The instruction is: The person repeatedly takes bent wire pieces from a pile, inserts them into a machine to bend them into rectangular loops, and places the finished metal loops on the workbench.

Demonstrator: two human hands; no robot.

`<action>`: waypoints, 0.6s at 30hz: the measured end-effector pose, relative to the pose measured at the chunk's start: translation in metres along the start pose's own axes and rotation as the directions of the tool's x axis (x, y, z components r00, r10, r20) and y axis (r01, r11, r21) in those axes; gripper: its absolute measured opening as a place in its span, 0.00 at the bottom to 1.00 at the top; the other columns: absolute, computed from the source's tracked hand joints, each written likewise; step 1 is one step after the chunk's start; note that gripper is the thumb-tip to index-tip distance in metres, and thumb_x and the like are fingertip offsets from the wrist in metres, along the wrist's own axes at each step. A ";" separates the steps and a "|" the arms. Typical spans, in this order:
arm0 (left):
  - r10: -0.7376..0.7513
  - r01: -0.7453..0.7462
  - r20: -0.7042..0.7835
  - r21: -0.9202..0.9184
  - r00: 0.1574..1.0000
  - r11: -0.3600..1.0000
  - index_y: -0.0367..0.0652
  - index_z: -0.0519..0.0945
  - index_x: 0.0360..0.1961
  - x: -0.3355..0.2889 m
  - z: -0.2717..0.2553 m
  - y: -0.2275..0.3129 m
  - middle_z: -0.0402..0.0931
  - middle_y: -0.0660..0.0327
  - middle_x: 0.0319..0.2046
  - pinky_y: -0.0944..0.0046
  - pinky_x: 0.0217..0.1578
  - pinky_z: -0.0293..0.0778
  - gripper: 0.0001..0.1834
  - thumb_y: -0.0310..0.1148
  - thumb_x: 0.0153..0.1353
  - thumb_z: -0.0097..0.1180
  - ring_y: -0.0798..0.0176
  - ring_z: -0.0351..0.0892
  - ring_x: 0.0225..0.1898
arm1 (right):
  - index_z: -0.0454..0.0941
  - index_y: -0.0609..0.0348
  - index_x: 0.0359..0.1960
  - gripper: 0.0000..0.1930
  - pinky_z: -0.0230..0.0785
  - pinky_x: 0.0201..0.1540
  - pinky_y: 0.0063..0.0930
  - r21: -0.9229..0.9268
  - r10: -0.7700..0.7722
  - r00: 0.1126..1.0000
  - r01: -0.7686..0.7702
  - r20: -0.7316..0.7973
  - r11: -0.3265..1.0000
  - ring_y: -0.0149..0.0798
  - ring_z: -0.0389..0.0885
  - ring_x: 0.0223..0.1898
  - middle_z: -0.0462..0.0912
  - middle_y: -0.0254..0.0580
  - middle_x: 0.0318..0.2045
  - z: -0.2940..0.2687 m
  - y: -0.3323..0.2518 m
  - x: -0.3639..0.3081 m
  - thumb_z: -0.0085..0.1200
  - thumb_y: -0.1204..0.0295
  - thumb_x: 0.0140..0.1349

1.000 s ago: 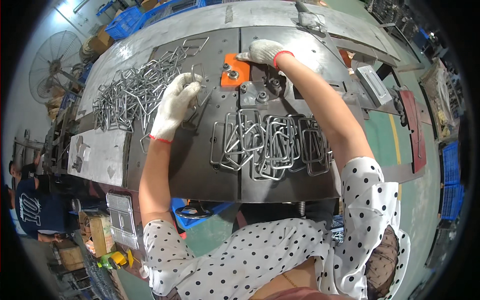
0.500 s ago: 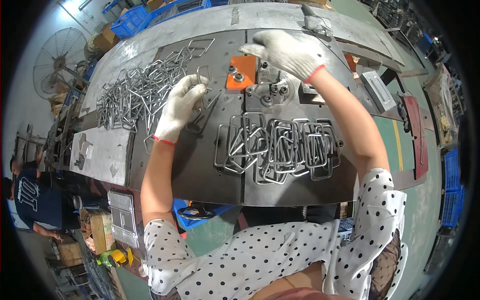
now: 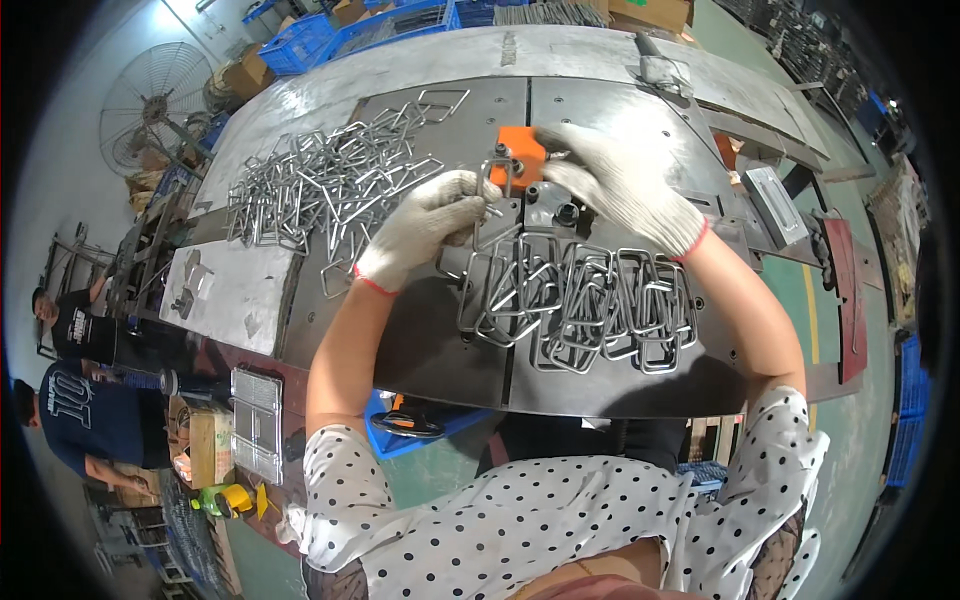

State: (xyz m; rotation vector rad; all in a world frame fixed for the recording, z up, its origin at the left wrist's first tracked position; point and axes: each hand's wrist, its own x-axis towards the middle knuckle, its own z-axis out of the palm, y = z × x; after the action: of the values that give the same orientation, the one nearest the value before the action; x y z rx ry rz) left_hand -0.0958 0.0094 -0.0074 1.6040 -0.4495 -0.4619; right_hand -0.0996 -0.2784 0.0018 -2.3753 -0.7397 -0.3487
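Note:
My left hand (image 3: 425, 225), in a white knit glove, pinches a bent metal wire frame (image 3: 482, 205) beside the orange block (image 3: 518, 158) of a bolted fixture. My right hand (image 3: 630, 185), gloved the same way, is over the fixture just right of that block. Its fingers close around a part that the glove mostly hides. Below the right hand a metal fixture plate with bolts (image 3: 565, 213) shows. Nearer to me lies a pile of rectangular bent wire frames (image 3: 590, 300). A larger heap of bent wire pieces (image 3: 330, 190) spreads out at the left.
The steel worktable (image 3: 420, 350) has a pale plate (image 3: 228, 295) at its left. A grey rectangular metal block (image 3: 775, 205) stands at the right. Blue crates (image 3: 300, 45) and a large fan (image 3: 150, 105) are beyond the far left. Two people stand at the left.
My left hand has moved right with the wire frame, up to the orange block. The right hand has come down and nearer onto the fixture. The view has shifted slightly.

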 end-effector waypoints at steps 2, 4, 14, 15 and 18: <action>0.006 -0.006 -0.020 0.009 1.000 1.000 0.42 0.83 0.52 -0.001 0.000 0.000 0.77 0.73 0.34 0.76 0.31 0.63 0.10 0.31 0.74 0.58 0.79 0.68 0.30 | 0.70 0.61 0.71 0.30 0.76 0.63 0.40 0.248 -0.008 0.995 -0.016 0.095 0.969 0.56 0.82 0.62 0.82 0.60 0.61 0.014 -0.013 0.025 0.56 0.55 0.76; 0.016 -0.012 -0.059 0.077 0.998 0.997 0.40 0.84 0.52 -0.003 0.001 0.003 0.77 0.72 0.34 0.75 0.33 0.66 0.12 0.34 0.74 0.59 0.79 0.69 0.31 | 0.76 0.63 0.65 0.26 0.76 0.62 0.39 0.318 -0.022 0.990 -0.024 0.141 0.948 0.48 0.86 0.57 0.87 0.54 0.53 0.038 -0.007 0.045 0.57 0.56 0.76; 0.113 -0.124 -0.389 -0.003 0.914 0.992 0.41 0.82 0.56 0.005 -0.018 -0.002 0.81 0.67 0.39 0.74 0.35 0.70 0.14 0.36 0.76 0.56 0.77 0.74 0.33 | 0.84 0.62 0.55 0.19 0.77 0.50 0.40 0.018 0.290 0.957 -0.289 -0.017 0.957 0.51 0.86 0.42 0.88 0.53 0.43 -0.007 0.049 0.070 0.54 0.59 0.77; 0.123 -0.116 -0.387 0.040 0.914 0.992 0.41 0.82 0.56 0.005 -0.017 -0.002 0.81 0.67 0.39 0.73 0.36 0.70 0.14 0.36 0.76 0.55 0.77 0.75 0.34 | 0.84 0.62 0.55 0.19 0.77 0.50 0.40 0.013 0.288 0.958 -0.288 -0.013 0.958 0.51 0.86 0.42 0.88 0.53 0.43 -0.002 0.054 0.067 0.54 0.59 0.77; 0.129 -0.130 -0.351 0.021 0.927 0.991 0.40 0.82 0.56 0.012 -0.011 -0.004 0.81 0.67 0.38 0.72 0.37 0.71 0.15 0.35 0.76 0.53 0.76 0.75 0.35 | 0.85 0.52 0.59 0.23 0.78 0.51 0.44 -0.127 0.165 0.980 -0.179 -0.115 0.976 0.53 0.88 0.47 0.90 0.49 0.46 0.013 0.086 0.056 0.51 0.50 0.77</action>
State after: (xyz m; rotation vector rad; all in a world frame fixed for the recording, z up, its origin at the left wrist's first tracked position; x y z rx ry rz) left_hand -0.0794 0.0124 -0.0113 1.6017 -0.2792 -0.0689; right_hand -0.0030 -0.3030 -0.0269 -2.5067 -0.4704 -0.4578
